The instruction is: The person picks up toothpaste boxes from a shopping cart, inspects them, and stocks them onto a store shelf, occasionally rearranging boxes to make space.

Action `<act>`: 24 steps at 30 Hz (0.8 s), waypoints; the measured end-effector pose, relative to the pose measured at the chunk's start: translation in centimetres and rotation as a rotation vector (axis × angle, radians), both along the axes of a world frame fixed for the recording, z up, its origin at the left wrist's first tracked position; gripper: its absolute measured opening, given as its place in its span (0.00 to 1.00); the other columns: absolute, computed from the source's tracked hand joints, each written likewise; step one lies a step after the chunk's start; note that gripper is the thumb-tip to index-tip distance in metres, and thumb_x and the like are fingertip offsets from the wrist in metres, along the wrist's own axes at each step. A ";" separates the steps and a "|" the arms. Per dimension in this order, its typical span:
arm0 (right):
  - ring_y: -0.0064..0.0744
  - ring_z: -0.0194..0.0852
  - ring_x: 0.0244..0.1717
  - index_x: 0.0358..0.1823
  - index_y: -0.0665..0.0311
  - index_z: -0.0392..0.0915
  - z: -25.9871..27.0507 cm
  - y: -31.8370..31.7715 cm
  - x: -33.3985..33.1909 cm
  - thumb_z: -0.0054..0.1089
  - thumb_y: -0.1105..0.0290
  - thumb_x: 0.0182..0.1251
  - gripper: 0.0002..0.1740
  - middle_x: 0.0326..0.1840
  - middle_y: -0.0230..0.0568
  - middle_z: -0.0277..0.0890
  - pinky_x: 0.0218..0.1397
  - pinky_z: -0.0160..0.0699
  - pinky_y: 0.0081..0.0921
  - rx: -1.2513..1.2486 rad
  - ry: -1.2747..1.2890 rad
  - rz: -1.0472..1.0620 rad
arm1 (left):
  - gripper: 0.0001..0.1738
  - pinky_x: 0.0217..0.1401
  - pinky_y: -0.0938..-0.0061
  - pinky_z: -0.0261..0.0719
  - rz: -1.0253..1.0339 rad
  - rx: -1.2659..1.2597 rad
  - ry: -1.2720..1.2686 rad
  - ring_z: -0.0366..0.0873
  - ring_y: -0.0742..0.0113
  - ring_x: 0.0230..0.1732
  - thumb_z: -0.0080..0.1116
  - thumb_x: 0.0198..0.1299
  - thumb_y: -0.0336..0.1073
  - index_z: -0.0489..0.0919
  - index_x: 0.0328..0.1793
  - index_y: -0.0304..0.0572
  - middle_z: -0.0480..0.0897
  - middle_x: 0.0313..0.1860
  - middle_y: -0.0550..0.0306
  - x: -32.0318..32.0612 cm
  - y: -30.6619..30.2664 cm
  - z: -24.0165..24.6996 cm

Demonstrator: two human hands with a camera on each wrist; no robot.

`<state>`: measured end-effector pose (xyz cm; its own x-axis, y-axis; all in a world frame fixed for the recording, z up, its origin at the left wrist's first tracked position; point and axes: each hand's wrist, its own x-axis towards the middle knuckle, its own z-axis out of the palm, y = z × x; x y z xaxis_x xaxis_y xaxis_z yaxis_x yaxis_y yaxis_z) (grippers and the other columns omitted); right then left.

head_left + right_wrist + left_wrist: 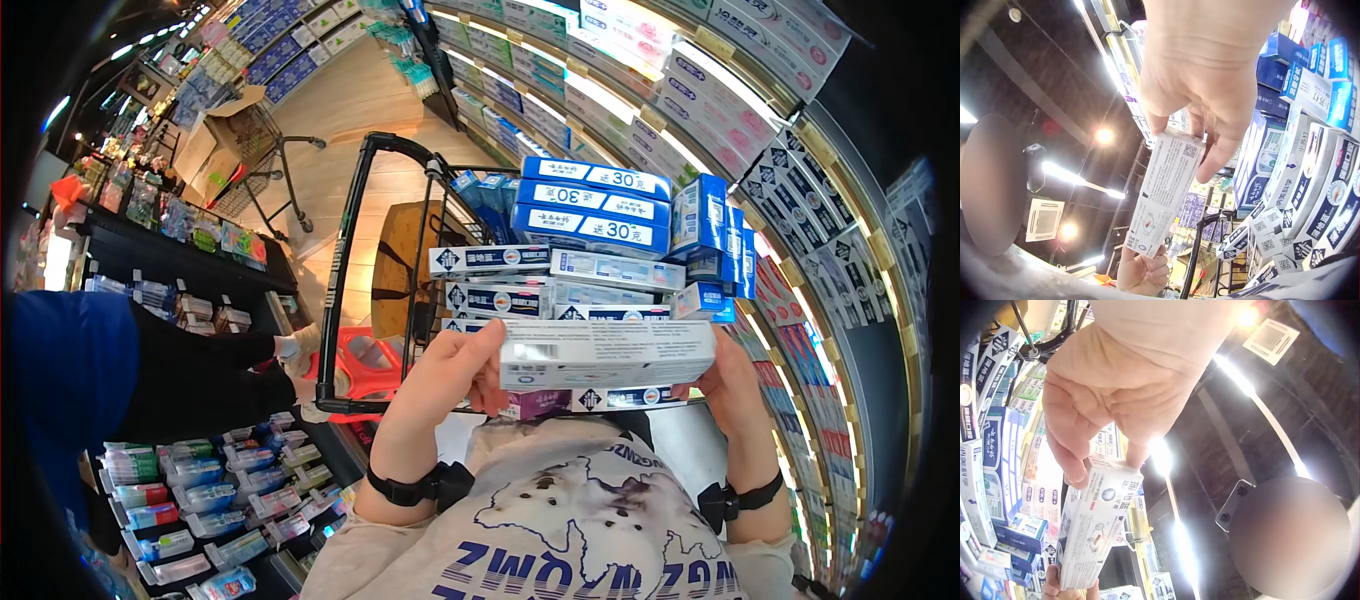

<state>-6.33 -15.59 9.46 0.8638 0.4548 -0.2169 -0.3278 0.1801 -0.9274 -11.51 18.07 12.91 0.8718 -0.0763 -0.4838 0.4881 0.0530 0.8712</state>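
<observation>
A long white toothpaste box is held level in front of the shirt, with small print and a barcode facing up. My left hand grips its left end, thumb on the near edge and fingers beneath. At the other end, my right hand holds the box between thumb and fingers. The left wrist view shows the thumb and fingers pinching the end of the carton. Printed text and a QR code show on the box in the right wrist view. Stacked toothpaste boxes lie just beyond it.
A black-framed shopping cart carries the stacks, including blue-and-white boxes. Shelves of toothpaste curve along the right. At left stand a person's dark-trousered leg, a display of packs and another cart holding cardboard.
</observation>
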 end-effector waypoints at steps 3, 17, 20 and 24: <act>0.27 0.79 0.29 0.57 0.67 0.71 0.7 0.2 -0.3 0.42 0.41 0.75 0.33 0.36 0.39 0.81 0.31 0.75 0.22 -0.095 0.013 -0.034 | 0.38 0.16 0.82 0.68 -0.029 0.050 0.044 0.77 0.71 0.15 0.40 0.73 0.60 0.79 0.19 0.37 0.82 0.16 0.52 0.3 0.2 -0.5; 0.24 0.76 0.24 0.50 0.67 0.73 1.3 0.4 -0.3 0.43 0.42 0.76 0.30 0.30 0.39 0.80 0.27 0.72 0.17 -0.177 0.070 -0.023 | 0.40 0.14 0.80 0.65 0.032 0.042 0.126 0.74 0.70 0.11 0.34 0.73 0.60 0.78 0.18 0.37 0.78 0.11 0.53 0.6 0.3 -1.7; 0.20 0.76 0.28 0.57 0.65 0.71 1.2 0.5 -0.1 0.53 0.59 0.74 0.19 0.37 0.34 0.78 0.31 0.72 0.16 -0.098 0.041 -0.013 | 0.35 0.21 0.79 0.73 0.020 -0.026 0.088 0.79 0.68 0.19 0.36 0.72 0.59 0.81 0.37 0.33 0.83 0.23 0.48 0.7 0.5 -2.4; 0.21 0.75 0.32 0.70 0.60 0.63 3.8 3.0 -0.5 0.66 0.75 0.61 0.35 0.45 0.34 0.75 0.34 0.74 0.19 -0.069 -0.146 -0.031 | 0.33 0.34 0.71 0.80 0.045 -0.210 0.113 0.83 0.62 0.31 0.38 0.70 0.57 0.76 0.57 0.32 0.84 0.37 0.45 2.0 0.6 -5.0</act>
<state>-6.83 -12.61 13.24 0.9018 0.4157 -0.1180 -0.1839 0.1222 -0.9753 -9.56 18.71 7.95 0.8177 -0.1473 -0.5565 0.5751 0.2510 0.7786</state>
